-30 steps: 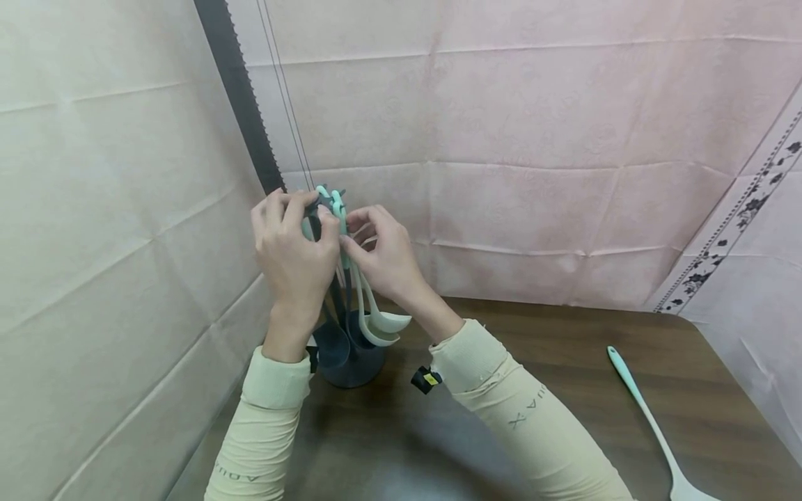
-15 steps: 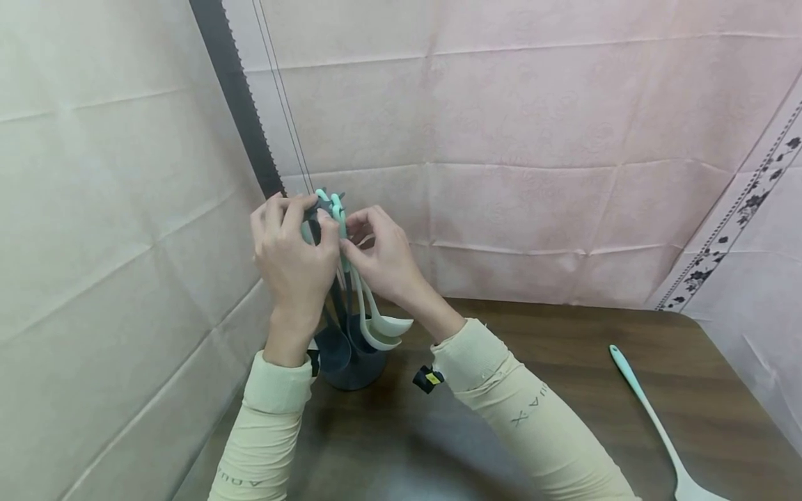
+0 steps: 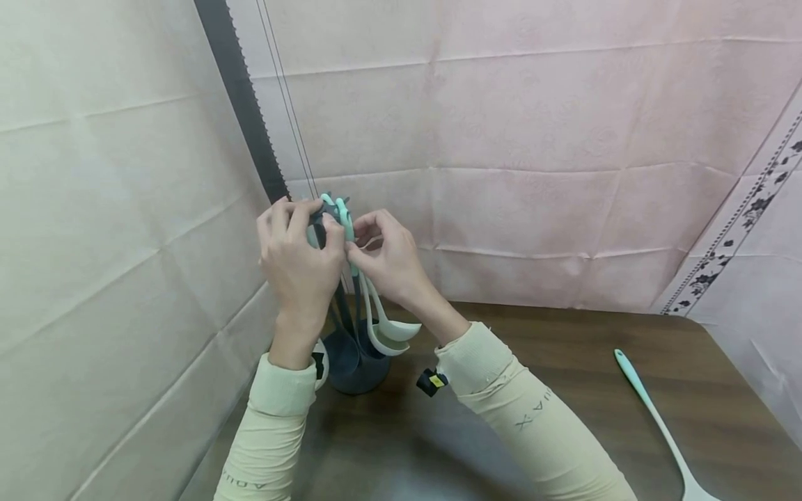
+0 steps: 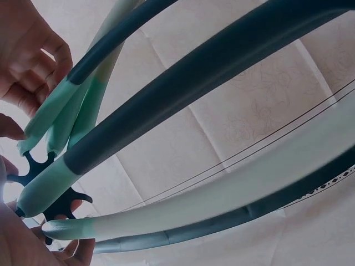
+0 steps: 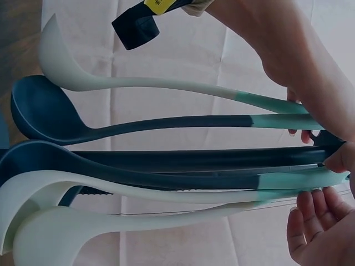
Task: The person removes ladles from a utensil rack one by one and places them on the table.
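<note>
Utensil stand [image 3: 358, 383]: upright on the wooden table [image 3: 532, 390], its round dark base toward the corner where the pale cloths [image 3: 532, 174] meet; it is the landmark for everything below.

Hook crown [image 4: 62, 204]: at the top of the stand, dark, with curved prongs (half lost among fingers from where I am).

Left hand [image 3: 297, 257]: up at the crown, fingers bent about it, thumb and forefinger tips set apart on either side; what exactly each tip presses, I cannot tell.

Right hand [image 3: 390, 261]: on the stand's right side, just under the crown, thumb and bent fingers pinching a mint handle [image 3: 347, 226] (the farther fingers curl loosely behind it).

Dark ladles [image 5: 47, 111]: hanging bowl-down beside the stand's pole, mint at their upper ends.

Pale ladles [image 3: 397, 330]: two hang close together at the stand's right, bowls just above the base; another pale piece shows behind the left wrist.

Spatula [image 3: 651, 412]: lying on the table, well to the right of the stand, mint handle end pointing away from the person (its head runs out of sight).

Sleeves [image 3: 479, 358]: pale and bunched, both reaching in to the stand from the near side, a small black device [image 3: 431, 382] at the right cuff.
</note>
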Action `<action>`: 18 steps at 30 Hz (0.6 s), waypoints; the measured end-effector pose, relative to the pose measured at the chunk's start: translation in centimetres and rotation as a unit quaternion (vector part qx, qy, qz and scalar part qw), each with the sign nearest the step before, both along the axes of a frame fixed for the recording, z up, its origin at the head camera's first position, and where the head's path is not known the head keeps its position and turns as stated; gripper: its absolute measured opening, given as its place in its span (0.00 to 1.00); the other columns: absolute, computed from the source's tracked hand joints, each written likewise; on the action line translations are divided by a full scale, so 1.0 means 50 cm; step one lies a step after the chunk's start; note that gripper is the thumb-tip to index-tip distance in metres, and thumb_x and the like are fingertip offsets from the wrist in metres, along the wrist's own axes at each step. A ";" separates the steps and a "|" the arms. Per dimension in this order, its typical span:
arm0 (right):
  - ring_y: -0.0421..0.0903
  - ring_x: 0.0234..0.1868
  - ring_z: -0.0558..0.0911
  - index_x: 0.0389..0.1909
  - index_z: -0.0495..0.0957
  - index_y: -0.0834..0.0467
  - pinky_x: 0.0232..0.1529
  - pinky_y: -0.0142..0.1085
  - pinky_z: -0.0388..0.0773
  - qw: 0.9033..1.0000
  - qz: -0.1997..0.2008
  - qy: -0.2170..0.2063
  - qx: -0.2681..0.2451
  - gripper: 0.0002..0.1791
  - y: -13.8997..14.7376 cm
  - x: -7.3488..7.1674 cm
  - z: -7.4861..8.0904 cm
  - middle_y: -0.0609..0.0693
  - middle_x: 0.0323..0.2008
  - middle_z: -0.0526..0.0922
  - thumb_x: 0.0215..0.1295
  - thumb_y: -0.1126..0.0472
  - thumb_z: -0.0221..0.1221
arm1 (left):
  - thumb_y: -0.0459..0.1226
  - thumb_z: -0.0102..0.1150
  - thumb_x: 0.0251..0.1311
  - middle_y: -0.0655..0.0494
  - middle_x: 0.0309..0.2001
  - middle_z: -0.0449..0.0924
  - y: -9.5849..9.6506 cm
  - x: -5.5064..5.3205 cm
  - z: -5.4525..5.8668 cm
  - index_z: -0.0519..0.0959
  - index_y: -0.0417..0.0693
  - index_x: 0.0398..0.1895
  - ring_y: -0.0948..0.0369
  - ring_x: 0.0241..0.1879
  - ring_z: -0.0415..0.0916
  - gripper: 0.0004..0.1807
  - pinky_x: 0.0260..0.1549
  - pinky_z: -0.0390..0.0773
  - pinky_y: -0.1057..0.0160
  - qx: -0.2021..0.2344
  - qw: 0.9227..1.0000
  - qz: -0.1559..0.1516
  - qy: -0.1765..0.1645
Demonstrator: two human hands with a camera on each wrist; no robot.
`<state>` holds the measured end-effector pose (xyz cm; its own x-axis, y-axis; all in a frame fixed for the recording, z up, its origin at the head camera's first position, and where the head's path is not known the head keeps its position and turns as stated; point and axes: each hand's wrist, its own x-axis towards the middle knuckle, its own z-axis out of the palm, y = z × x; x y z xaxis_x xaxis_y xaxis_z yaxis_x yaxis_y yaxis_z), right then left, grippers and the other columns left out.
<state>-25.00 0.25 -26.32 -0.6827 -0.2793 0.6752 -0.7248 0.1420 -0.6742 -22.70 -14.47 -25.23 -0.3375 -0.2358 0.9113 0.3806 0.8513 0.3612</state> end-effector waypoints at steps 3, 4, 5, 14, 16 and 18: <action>0.43 0.45 0.83 0.51 0.77 0.61 0.51 0.38 0.83 1.000 0.000 -0.004 -0.004 0.12 0.003 0.001 -0.001 0.52 0.47 0.82 0.69 0.64 0.64 | 0.49 0.51 0.68 0.45 0.49 0.84 0.002 -0.001 -0.001 0.89 0.42 0.50 0.44 0.61 0.75 0.24 0.45 0.82 0.37 -0.004 1.000 -0.002 0.000; 0.43 0.45 0.83 0.51 0.77 0.61 0.51 0.37 0.83 1.000 0.000 -0.006 -0.008 0.12 0.004 0.001 -0.001 0.52 0.46 0.82 0.69 0.64 0.64 | 0.49 0.51 0.68 0.45 0.49 0.84 0.003 -0.001 -0.001 0.89 0.42 0.50 0.44 0.61 0.75 0.24 0.46 0.81 0.37 -0.005 1.000 -0.003 0.000; 0.43 0.44 0.83 0.50 0.77 0.61 0.51 0.36 0.83 1.000 0.000 -0.007 -0.012 0.12 0.004 0.002 -0.001 0.52 0.46 0.82 0.69 0.64 0.64 | 0.49 0.51 0.68 0.44 0.49 0.84 0.003 -0.001 -0.002 0.89 0.42 0.50 0.43 0.61 0.75 0.24 0.47 0.81 0.37 -0.005 1.000 -0.004 0.000; 0.46 0.44 0.84 0.50 0.77 0.62 0.51 0.52 0.84 0.999 0.004 -0.019 -0.050 0.13 0.019 0.005 -0.002 0.53 0.44 0.83 0.67 0.65 0.64 | 0.47 0.52 0.68 0.45 0.48 0.85 -0.003 -0.007 -0.001 0.89 0.42 0.50 0.44 0.62 0.75 0.23 0.51 0.80 0.37 0.004 1.000 -0.007 0.002; 0.46 0.44 0.84 0.50 0.77 0.61 0.52 0.49 0.84 0.999 0.006 -0.021 -0.048 0.12 0.023 0.005 -0.002 0.53 0.44 0.84 0.68 0.65 0.63 | 0.47 0.52 0.68 0.45 0.48 0.85 -0.003 -0.007 -0.001 0.89 0.43 0.50 0.44 0.62 0.74 0.22 0.52 0.80 0.38 0.005 1.000 -0.009 0.003; 0.45 0.45 0.84 0.51 0.77 0.61 0.52 0.45 0.84 0.999 0.011 -0.022 -0.045 0.12 0.027 0.004 -0.003 0.52 0.44 0.84 0.69 0.65 0.63 | 0.46 0.53 0.68 0.45 0.48 0.85 -0.001 -0.005 0.000 0.89 0.43 0.50 0.45 0.63 0.74 0.22 0.52 0.80 0.37 0.006 1.000 -0.010 0.003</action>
